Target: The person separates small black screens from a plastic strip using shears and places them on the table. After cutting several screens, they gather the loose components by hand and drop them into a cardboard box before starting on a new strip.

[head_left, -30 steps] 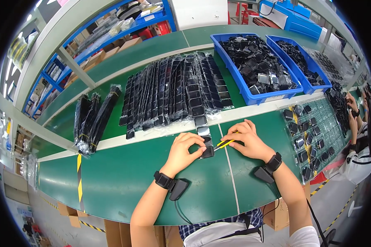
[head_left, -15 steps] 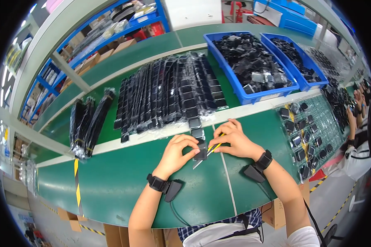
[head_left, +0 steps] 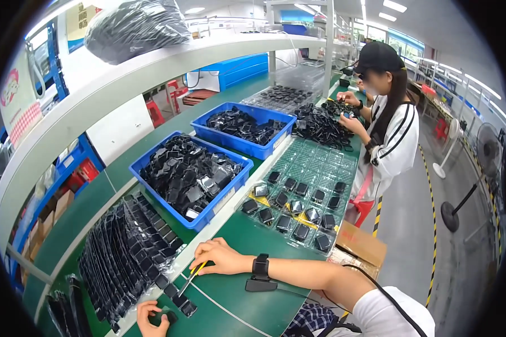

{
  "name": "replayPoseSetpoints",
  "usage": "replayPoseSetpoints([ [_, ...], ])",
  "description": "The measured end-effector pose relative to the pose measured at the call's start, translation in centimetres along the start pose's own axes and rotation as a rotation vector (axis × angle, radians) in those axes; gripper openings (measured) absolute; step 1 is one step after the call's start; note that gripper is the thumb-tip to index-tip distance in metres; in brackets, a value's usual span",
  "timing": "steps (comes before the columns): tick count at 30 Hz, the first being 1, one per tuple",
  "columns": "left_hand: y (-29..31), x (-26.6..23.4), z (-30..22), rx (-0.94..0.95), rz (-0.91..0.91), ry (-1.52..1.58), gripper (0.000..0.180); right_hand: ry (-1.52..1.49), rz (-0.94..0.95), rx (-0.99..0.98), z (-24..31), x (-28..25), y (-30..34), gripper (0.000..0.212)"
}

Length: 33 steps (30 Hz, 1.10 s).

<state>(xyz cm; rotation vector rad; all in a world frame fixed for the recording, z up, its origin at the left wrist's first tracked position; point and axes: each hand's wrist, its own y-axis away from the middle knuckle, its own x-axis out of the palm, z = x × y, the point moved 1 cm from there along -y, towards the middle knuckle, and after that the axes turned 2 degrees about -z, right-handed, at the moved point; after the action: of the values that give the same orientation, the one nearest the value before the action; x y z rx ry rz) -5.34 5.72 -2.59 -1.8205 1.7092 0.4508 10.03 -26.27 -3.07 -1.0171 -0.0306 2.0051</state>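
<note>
At the lower edge, my left hand is closed, its thumb and fingers around a small dark piece that is partly hidden. Up and to the right, my right hand grips a slim yellow-and-black tool, whose pale metal tip points down toward a strip of dark square pieces. That strip juts from the pile over the white ledge onto the green table, just right of my left hand. The pile of similar plastic-wrapped strips lies left of both hands.
Two blue bins of dark pieces stand beyond the pile. A clear tray holds dark square units. Further right, a person handles parts beside a black heap. Bundled strips lie at lower left; a white shelf beam crosses above.
The view has swung to the right, bringing the co-worker and aisle in. My left hand has come away from the strip's end with a dark piece; my right hand still holds the tool.
</note>
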Motion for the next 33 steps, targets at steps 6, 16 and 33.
replayPoseSetpoints([
  [6, 0.3, 2.2, -5.8, 0.315, -0.061, -0.464, 0.045, 0.149, -0.076, -0.040, 0.8, 2.0, -0.5, 0.024],
  [16, -1.6, 3.8, -5.7, 0.351, -0.181, -0.269, 0.019, 0.175, 0.058, -0.102, 2.1, 0.8, -0.3, 0.025],
  [33, -3.5, 4.4, -2.7, 0.095, -0.185, -0.117, 0.014, 0.132, 0.187, -0.212, 2.1, 2.1, -2.1, 0.022],
])
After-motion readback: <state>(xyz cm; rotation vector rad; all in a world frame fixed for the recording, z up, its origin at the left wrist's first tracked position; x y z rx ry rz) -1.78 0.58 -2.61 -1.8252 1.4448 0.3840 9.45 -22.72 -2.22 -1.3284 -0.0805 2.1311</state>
